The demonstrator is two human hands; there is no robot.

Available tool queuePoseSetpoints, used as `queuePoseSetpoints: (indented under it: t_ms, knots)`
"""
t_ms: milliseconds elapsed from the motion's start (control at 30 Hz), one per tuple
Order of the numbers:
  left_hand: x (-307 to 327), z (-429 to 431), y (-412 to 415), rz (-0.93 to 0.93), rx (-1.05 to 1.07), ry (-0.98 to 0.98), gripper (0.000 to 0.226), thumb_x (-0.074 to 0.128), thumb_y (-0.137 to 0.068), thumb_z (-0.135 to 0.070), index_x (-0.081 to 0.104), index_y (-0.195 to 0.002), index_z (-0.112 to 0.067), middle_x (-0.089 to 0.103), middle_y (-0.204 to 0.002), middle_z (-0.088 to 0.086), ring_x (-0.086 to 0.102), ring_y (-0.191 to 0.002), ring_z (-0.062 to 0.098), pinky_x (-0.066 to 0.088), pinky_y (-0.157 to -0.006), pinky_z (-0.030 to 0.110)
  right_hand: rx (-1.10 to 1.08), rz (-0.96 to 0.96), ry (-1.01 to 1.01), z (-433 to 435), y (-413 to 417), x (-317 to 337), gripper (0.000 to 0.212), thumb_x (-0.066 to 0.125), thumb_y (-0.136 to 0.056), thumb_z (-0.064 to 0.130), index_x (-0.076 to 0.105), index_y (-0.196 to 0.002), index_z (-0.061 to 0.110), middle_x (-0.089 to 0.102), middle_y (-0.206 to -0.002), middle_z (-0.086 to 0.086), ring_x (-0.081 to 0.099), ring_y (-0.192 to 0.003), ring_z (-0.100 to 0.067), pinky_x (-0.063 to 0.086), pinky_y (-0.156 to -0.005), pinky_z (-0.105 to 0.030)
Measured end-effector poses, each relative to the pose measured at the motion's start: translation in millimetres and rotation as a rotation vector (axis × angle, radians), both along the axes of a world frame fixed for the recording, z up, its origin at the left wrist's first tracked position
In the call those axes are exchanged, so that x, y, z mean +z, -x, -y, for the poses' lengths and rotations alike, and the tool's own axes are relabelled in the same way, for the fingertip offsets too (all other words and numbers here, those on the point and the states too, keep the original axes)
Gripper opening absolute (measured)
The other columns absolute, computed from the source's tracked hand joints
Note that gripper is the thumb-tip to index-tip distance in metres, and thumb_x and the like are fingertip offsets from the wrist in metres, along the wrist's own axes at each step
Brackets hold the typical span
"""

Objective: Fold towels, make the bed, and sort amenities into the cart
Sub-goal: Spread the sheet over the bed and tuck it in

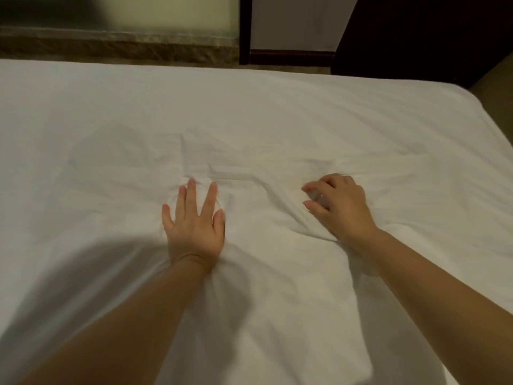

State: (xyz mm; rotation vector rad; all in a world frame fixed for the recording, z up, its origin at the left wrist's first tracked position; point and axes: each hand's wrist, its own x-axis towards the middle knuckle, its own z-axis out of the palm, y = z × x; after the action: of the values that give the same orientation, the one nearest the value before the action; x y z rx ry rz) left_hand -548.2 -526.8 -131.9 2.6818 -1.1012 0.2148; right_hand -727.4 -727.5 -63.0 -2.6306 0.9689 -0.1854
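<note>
The left hand [194, 226] is pressing flat on the white sheet [277, 107], fingers spread; a crease [238, 177] is running crosswise from its fingertips [213, 187] toward the right hand [340, 207], whose fingers are curling (whether pinching anything, I cannot tell).

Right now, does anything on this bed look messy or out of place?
Yes: the white sheet is creased and bunched mid-bed, between the flat left hand and the right hand. Its far side lies smooth.
</note>
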Motion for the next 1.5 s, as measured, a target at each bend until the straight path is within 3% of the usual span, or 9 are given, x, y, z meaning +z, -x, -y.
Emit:
queuePoseSetpoints:
  t_ms: [233,467,667,933,1067,1133,1300,1400,1500]
  knots:
    - [3.7,-0.5,2.1,-0.085,0.015,0.014,0.056,0.026,-0.091,-0.040,0.044,-0.142,-0.026,0.039,-0.148,0.015,0.036,-0.137,0.032,0.023,-0.107,0.059,-0.186,-0.048,-0.051,10.8,-7.8,0.4,0.047,0.050,-0.094,0.040,0.043,-0.139,0.030,0.042,-0.138,-0.004,0.039,-0.125,-0.026,0.031,-0.102,-0.040]
    - [-6.7,-0.8,1.2,0.027,0.006,0.081,0.051,0.030,-0.093,-0.038,0.045,-0.141,-0.026,0.041,-0.147,0.014,0.040,-0.135,0.031,0.026,-0.106,0.055,-0.219,0.035,-0.092,40.0,-19.6,2.7,0.012,0.063,-0.089,0.027,0.067,-0.095,0.018,0.055,-0.108,-0.001,0.045,-0.105,-0.024,0.036,-0.084,-0.029]
    - [-10.8,-2.3,0.1,0.111,-0.002,0.124,0.049,0.032,-0.095,-0.037,0.045,-0.141,-0.027,0.042,-0.146,0.014,0.042,-0.134,0.030,0.026,-0.106,0.052,-0.218,0.115,0.293,46.7,-44.8,8.8,0.016,0.052,-0.096,0.021,0.062,-0.095,0.010,0.062,-0.100,-0.009,0.050,-0.096,-0.033,0.026,-0.076,-0.035]
    - [-10.9,-2.9,0.6,0.116,-0.009,0.129,0.049,0.033,-0.094,-0.037,0.046,-0.140,-0.027,0.043,-0.146,0.014,0.043,-0.133,0.029,0.027,-0.105,0.052,-0.165,0.016,0.037,63.0,-46.2,-1.5,0.027,0.051,-0.094,0.035,0.060,-0.117,0.023,0.060,-0.118,0.001,0.050,-0.114,-0.022,0.030,-0.098,-0.037]
    - [-9.9,-2.2,0.0,0.103,-0.010,0.125,0.049,0.033,-0.094,-0.037,0.045,-0.141,-0.027,0.043,-0.146,0.014,0.043,-0.133,0.029,0.028,-0.106,0.051,-0.165,0.059,-0.290,70.9,-56.6,10.5,0.021,0.056,-0.090,0.041,0.068,-0.087,0.024,0.067,-0.089,0.009,0.059,-0.093,-0.015,0.044,-0.089,-0.036]
    - [-10.0,-5.2,-1.0,0.116,-0.023,0.156,0.049,0.033,-0.094,-0.035,0.044,-0.141,-0.026,0.042,-0.147,0.015,0.043,-0.133,0.027,0.029,-0.105,0.051,-0.244,0.154,-0.160,73.9,-63.3,12.6,0.020,0.057,-0.091,0.033,0.067,-0.086,0.017,0.064,-0.086,0.003,0.059,-0.089,-0.020,0.041,-0.077,-0.031]
    - [-10.3,-9.2,-2.9,0.185,-0.118,0.238,0.048,0.036,-0.093,-0.028,0.042,-0.141,-0.023,0.042,-0.146,0.010,0.039,-0.134,0.020,0.029,-0.103,0.052,-0.405,0.151,0.118,78.9,-62.8,2.6,0.023,0.049,-0.095,0.028,0.068,-0.092,0.015,0.064,-0.094,0.002,0.057,-0.092,-0.023,0.024,-0.082,-0.031]
    - [-11.3,-5.7,-2.4,0.146,-0.108,0.229,0.046,0.038,-0.092,-0.029,0.051,-0.136,-0.026,0.045,-0.145,0.007,0.043,-0.133,0.022,0.027,-0.104,0.051,-0.384,-0.005,0.194,67.9,-74.1,0.6,0.027,0.045,-0.097,0.031,0.062,-0.116,0.022,0.057,-0.127,-0.006,0.046,-0.119,-0.029,0.025,-0.098,-0.040]
    - [-16.3,-5.0,-2.3,0.114,-0.065,0.187,0.049,0.038,-0.091,-0.031,0.049,-0.139,-0.027,0.043,-0.147,0.008,0.044,-0.133,0.024,0.026,-0.106,0.049,-0.099,0.044,0.364,14.0,-74.0,3.2,0.044,0.041,-0.096,0.040,0.048,-0.137,0.027,0.041,-0.148,-0.004,0.033,-0.137,-0.028,0.010,-0.110,-0.044]
